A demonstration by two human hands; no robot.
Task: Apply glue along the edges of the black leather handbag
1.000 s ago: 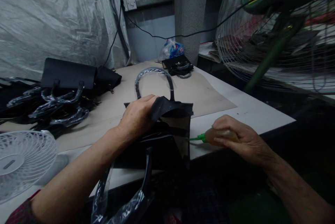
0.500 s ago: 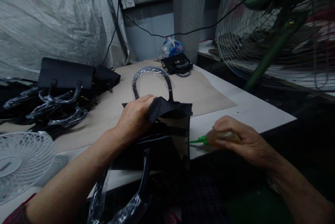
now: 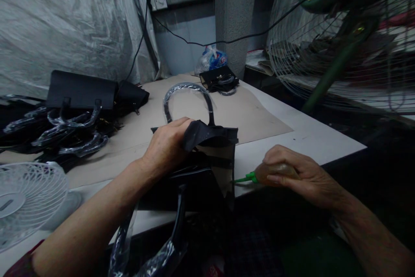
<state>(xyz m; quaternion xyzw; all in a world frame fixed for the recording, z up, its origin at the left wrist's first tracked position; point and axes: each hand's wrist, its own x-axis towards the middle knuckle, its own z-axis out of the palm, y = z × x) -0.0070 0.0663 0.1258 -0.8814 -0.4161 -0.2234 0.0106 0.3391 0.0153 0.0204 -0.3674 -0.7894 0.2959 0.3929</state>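
Observation:
A black handbag (image 3: 207,169) lies at the near edge of the table (image 3: 292,136), with one plastic-wrapped handle (image 3: 189,93) arching up behind it and another hanging off the front. My left hand (image 3: 167,145) is closed on a folded-back black flap at the bag's top. My right hand (image 3: 292,173) grips a small squeeze bottle (image 3: 272,172) with a green nozzle (image 3: 244,178). The nozzle tip touches the bag's right side edge.
A pile of black bags with wrapped handles (image 3: 65,117) fills the left of the table. A small white fan (image 3: 26,201) stands at the near left, and a large green fan (image 3: 343,39) at the right. A small black bag (image 3: 218,80) lies at the far end.
The right hand with the bottle has slid slightly down along the bag's side edge. The left hand has stayed on the flap.

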